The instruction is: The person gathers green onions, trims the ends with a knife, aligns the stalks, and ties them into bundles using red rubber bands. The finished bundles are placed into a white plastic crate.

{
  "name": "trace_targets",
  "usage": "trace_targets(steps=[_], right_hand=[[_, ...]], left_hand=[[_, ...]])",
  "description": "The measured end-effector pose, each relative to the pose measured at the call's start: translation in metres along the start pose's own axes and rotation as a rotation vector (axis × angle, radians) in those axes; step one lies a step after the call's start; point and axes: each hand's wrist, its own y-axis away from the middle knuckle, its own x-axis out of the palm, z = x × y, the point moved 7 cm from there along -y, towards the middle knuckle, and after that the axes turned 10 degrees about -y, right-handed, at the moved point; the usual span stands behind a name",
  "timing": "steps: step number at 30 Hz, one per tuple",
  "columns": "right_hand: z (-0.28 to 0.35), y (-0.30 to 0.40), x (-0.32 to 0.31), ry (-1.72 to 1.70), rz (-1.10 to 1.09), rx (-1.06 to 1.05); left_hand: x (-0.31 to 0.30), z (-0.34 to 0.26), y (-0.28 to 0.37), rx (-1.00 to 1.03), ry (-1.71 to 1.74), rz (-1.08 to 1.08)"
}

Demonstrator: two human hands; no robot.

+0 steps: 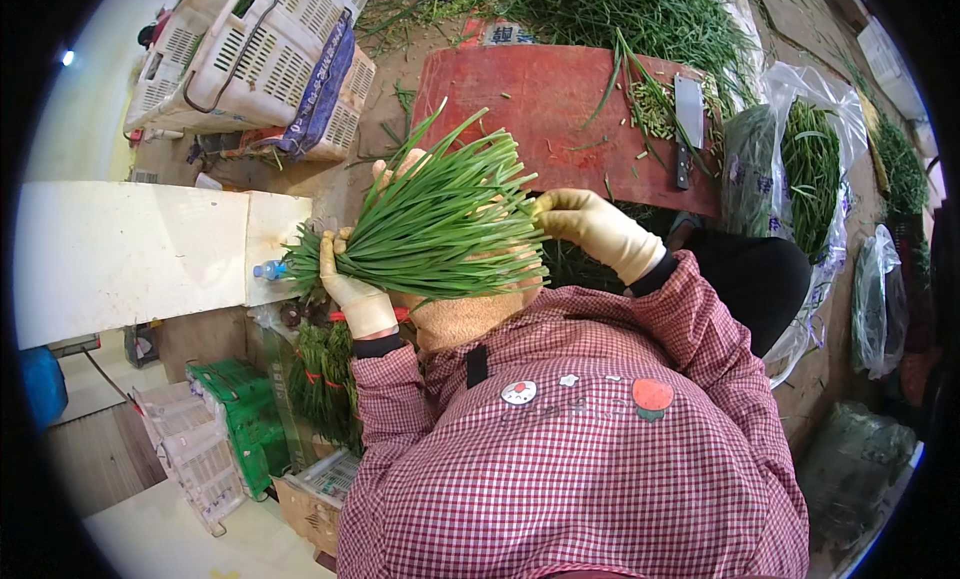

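Note:
A large bunch of long green leafy stalks, like garlic chives (442,219), lies across the lap in front of me, over a tan fleecy cloth (457,320). My left hand (352,286), in a cream glove, grips the bunch near its darker, narrow end at the left. At the right, the gloved fingertips of my right hand (577,223) pinch at the pale cut ends; how many stalks they hold cannot be told. Beyond, a cleaver (688,118) with a black handle rests on a red board (555,121), beside chopped stem pieces (652,114).
A heap of loose greens (637,13) lies behind the board. Plastic bags of greens (810,159) stand at the right. White crates (255,54) are stacked upper left, above a white box-like surface (135,249). Tied bundles (322,384) and a green crate (240,421) sit lower left.

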Motion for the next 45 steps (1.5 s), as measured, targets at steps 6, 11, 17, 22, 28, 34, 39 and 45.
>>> trace_targets(steps=[6,11,17,22,28,34,39,45], right_hand=[[0.064,0.048,-0.028,0.306,-0.109,-0.160],[0.072,0.057,0.040,0.647,-0.076,-0.168],[0.074,0.041,0.020,0.586,-0.265,-0.262],[0.017,0.015,0.035,0.272,-0.145,0.011],[-0.011,0.006,-0.022,0.600,-0.324,-0.269],[0.021,0.048,-0.077,1.569,-0.471,-0.151],[0.102,0.024,0.007,1.038,-0.335,-0.597],[0.055,-0.030,0.053,0.684,0.168,-0.189]], left_hand=[[-0.002,-0.008,0.001,0.085,0.004,-0.091],[0.018,-0.011,0.000,0.138,0.004,0.072],[0.029,-0.018,0.008,0.204,-0.029,0.136],[0.067,-0.017,0.021,0.191,0.020,0.311],[0.092,-0.029,0.036,0.208,-0.068,0.488],[0.091,-0.036,0.039,0.162,-0.043,0.631],[0.144,-0.028,0.044,0.057,-0.084,0.782],[0.214,-0.010,0.036,-0.005,-0.299,1.039]])
